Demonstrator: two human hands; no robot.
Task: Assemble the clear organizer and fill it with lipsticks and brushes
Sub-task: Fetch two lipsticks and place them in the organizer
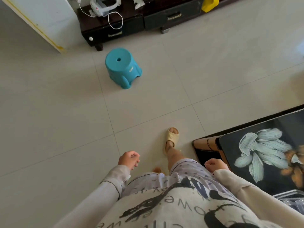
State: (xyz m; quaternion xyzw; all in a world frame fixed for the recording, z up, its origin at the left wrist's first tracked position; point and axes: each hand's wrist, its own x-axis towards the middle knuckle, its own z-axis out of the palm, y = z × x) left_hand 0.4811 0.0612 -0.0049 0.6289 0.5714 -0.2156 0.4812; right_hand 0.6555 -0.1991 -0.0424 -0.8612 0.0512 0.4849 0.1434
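Someone stands on the pale floor [65, 120] with nothing in either hand.

The left hand [129, 160] hangs with its fingers loosely curled and holds nothing. The right hand [215, 165] is loosely curled too and holds nothing, just beside the corner of the black table [276, 122] on the right. The table top has a big pale flower painted on it. The clear organizer [290, 200] lies on the table at the near right, apart from both hands, and only part of it shows, so I cannot tell how much is put together. One foot in a tan slipper [171, 137] is out in front. Farther off a blue stool [122, 67] sits upright on the floor. Behind it, against the far side, is a low dark cabinet [131, 25] with a white cord [116, 20] looped on top.
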